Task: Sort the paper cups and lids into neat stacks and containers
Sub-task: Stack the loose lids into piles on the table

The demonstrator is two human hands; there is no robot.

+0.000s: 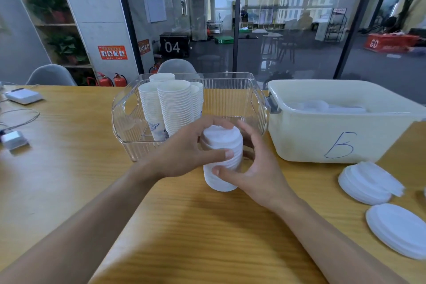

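Both hands clamp one stack of white lids (222,157) standing on the table (184,226) — left hand (186,152) curled round its upper part, right hand (251,168) round the lower; just behind, the clear bin (258,104) holds stacks of paper cups (171,104) in its left half; beside it to the right, the cream tub (322,136), marked with a handwritten "5", holds lids; loose lid piles (368,182) lie near the table's right edge — "MAXIMUM" runs along the glass wall.
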